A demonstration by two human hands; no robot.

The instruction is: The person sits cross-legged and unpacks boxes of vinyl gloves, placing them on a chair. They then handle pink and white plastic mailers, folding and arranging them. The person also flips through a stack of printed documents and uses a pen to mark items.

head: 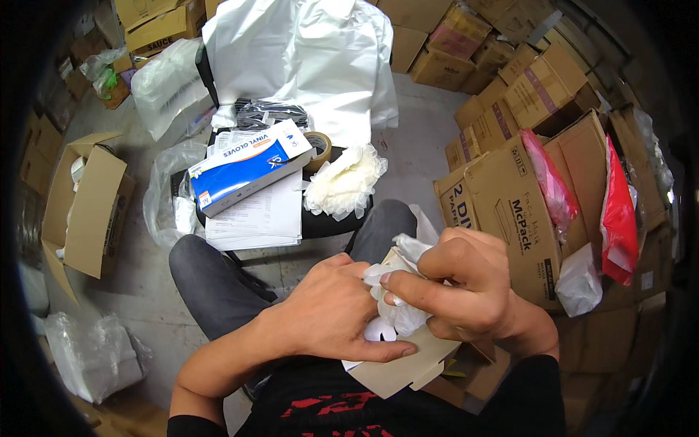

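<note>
My left hand (322, 314) lies over a small thin cardboard box (401, 371) in my lap, its thumb pressed along the opened flap. Translucent white disposable gloves (403, 317) bunch up at the box's opening. Curled fingers of my right hand (464, 281) pinch these gloves from the right side. How deep the gloves sit in the box is hidden by both hands. On the black chair before me lies a blue and white vinyl gloves box (251, 169). Beside it is a loose heap of cream-white gloves (345, 183).
Printed papers (256, 218) lie under the blue box, with a brown tape roll (318, 150) behind. White plastic sheeting (300, 60) drapes the chair back. An open carton (87, 213) stands at left. Large cartons (508, 218) crowd the right, with red plastic packaging (620, 218) there.
</note>
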